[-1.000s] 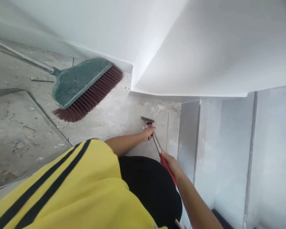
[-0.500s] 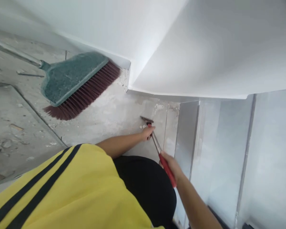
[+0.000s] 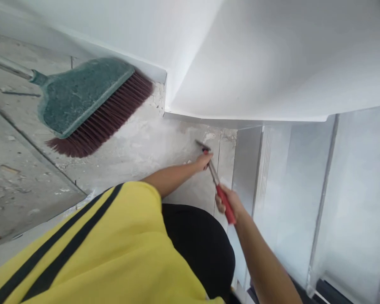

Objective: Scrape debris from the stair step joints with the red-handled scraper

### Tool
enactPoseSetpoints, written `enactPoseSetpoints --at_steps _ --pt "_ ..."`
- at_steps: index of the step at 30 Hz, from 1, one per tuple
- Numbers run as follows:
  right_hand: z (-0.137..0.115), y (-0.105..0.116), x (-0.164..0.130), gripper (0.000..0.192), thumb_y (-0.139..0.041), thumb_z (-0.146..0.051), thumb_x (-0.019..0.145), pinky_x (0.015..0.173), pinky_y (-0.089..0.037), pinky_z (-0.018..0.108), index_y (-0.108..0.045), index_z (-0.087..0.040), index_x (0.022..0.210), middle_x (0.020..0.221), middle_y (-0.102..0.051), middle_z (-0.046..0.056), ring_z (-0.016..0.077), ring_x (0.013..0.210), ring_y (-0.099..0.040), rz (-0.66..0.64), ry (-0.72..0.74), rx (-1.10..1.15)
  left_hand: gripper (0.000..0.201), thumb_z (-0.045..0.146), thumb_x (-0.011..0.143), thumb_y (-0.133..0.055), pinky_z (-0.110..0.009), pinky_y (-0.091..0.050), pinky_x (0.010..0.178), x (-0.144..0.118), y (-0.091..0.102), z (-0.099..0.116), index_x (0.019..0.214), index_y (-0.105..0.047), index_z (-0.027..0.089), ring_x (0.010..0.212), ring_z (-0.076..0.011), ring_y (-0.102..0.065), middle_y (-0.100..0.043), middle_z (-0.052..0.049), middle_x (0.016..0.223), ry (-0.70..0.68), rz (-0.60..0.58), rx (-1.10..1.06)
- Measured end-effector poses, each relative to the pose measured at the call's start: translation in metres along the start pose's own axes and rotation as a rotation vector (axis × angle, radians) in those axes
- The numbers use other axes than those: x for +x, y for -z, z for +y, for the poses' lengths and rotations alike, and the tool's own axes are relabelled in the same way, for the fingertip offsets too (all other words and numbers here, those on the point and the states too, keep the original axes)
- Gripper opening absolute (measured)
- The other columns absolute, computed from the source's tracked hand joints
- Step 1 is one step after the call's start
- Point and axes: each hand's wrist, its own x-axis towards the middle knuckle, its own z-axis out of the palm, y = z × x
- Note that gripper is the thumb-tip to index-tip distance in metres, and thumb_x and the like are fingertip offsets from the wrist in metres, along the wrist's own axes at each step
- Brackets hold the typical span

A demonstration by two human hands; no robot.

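Note:
Both my hands hold a long-handled scraper (image 3: 213,172) with a metal shaft, a red grip and a flat dark blade. My left hand (image 3: 204,161) is closed around it just behind the blade. Further back, my right hand (image 3: 229,199) wraps the red grip. The blade (image 3: 202,145) is at the dusty grey floor (image 3: 183,145), near a rough pale patch (image 3: 209,136) beside a floor joint. Whether its edge touches the floor I cannot tell.
A green broom (image 3: 82,95) with dark red bristles lies on the left against the white wall (image 3: 114,25). Left of me, a raised slab edge (image 3: 34,147) bounds debris. Grey steps or panels (image 3: 247,160) rise on the right. Crumbs lie along the wall's foot.
The scraper and both hands have moved slightly forward and right, bringing the blade closer to the rough patch. The view has shifted a little, so the broom appears further left.

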Motion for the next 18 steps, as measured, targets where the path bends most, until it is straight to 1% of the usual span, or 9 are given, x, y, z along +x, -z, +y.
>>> enactPoseSetpoints --at_steps 2,4,5,9,10,12,15,16,18 --pt "-0.032 0.006 0.009 0.049 -0.035 -0.055 0.087 0.027 -0.023 0.016 -0.038 -0.018 0.054 0.037 -0.035 -0.003 0.0051 0.028 -0.030 -0.023 0.029 0.027 0.029 0.044 0.079 -0.054 -0.019 -0.020 0.038 0.015 -0.017 0.032 0.069 -0.041 0.020 0.037 -0.0058 -0.030 -0.034 0.005 0.049 -0.046 0.006 -0.013" --pt "-0.044 0.011 0.009 0.048 -0.035 -0.055 0.087 0.027 -0.023 0.016 -0.038 -0.018 0.056 0.037 -0.035 -0.004 0.0047 0.028 -0.029 -0.033 0.022 0.034 0.028 0.043 0.079 -0.054 -0.019 -0.023 0.039 0.018 -0.026 0.043 0.069 -0.042 0.020 0.038 -0.0060 -0.032 -0.035 0.005 0.050 -0.066 0.007 -0.014" --pt "-0.040 0.013 0.006 0.048 -0.036 -0.056 0.086 0.027 -0.023 0.016 -0.039 -0.018 0.056 0.038 -0.037 -0.004 0.0046 0.028 -0.029 -0.028 0.009 0.035 0.027 0.043 0.079 -0.054 -0.019 -0.024 0.039 0.015 -0.027 0.038 0.069 -0.042 0.020 0.038 -0.0065 -0.033 -0.036 0.005 0.050 -0.063 0.007 -0.011" --pt "0.000 0.015 -0.009 0.052 -0.036 -0.060 0.083 0.026 -0.023 0.017 -0.038 -0.018 0.054 0.037 -0.036 -0.003 0.0059 0.027 -0.031 -0.044 -0.122 -0.020 0.028 0.041 0.080 -0.052 -0.021 -0.020 0.037 0.000 -0.013 -0.010 0.065 -0.041 0.020 0.036 -0.0081 -0.031 -0.036 0.003 0.047 0.002 -0.001 0.005" --pt "0.002 0.015 -0.010 0.052 -0.036 -0.060 0.083 0.026 -0.024 0.017 -0.038 -0.018 0.053 0.036 -0.035 -0.003 0.0060 0.027 -0.031 -0.045 -0.142 -0.025 0.028 0.041 0.080 -0.052 -0.021 -0.019 0.036 0.001 -0.012 -0.013 0.064 -0.040 0.020 0.036 -0.0082 -0.032 -0.037 0.003 0.047 0.009 -0.004 0.002" --pt "-0.013 0.015 -0.005 0.049 -0.038 -0.057 0.084 0.027 -0.024 0.016 -0.040 -0.017 0.056 0.039 -0.039 -0.003 0.0052 0.028 -0.031 -0.005 -0.081 0.015 0.029 0.041 0.079 -0.053 -0.021 -0.019 0.037 0.010 -0.018 0.001 0.065 -0.040 0.020 0.037 -0.0078 -0.033 -0.036 0.004 0.047 -0.008 -0.012 -0.015" --pt "-0.051 0.015 0.008 0.044 -0.040 -0.052 0.086 0.028 -0.026 0.016 -0.040 -0.017 0.059 0.042 -0.042 -0.003 0.0045 0.029 -0.032 0.027 0.059 0.073 0.028 0.042 0.078 -0.056 -0.019 -0.020 0.038 0.027 -0.035 0.044 0.069 -0.040 0.020 0.038 -0.0057 -0.031 -0.034 0.006 0.049 -0.045 -0.036 -0.038" --pt "-0.057 0.015 0.009 0.044 -0.040 -0.052 0.086 0.028 -0.026 0.016 -0.039 -0.018 0.060 0.042 -0.042 -0.003 0.0045 0.030 -0.032 0.032 0.076 0.077 0.028 0.043 0.078 -0.055 -0.019 -0.021 0.038 0.028 -0.039 0.052 0.069 -0.040 0.021 0.039 -0.0057 -0.031 -0.034 0.006 0.049 -0.045 -0.043 -0.038" --pt "-0.048 0.015 0.005 0.044 -0.041 -0.053 0.085 0.028 -0.025 0.016 -0.039 -0.017 0.060 0.043 -0.042 -0.003 0.0042 0.030 -0.032 0.046 0.047 0.072 0.029 0.045 0.078 -0.055 -0.019 -0.021 0.038 0.019 -0.037 0.046 0.070 -0.041 0.021 0.039 -0.0063 -0.031 -0.034 0.005 0.049 -0.029 -0.058 -0.028"
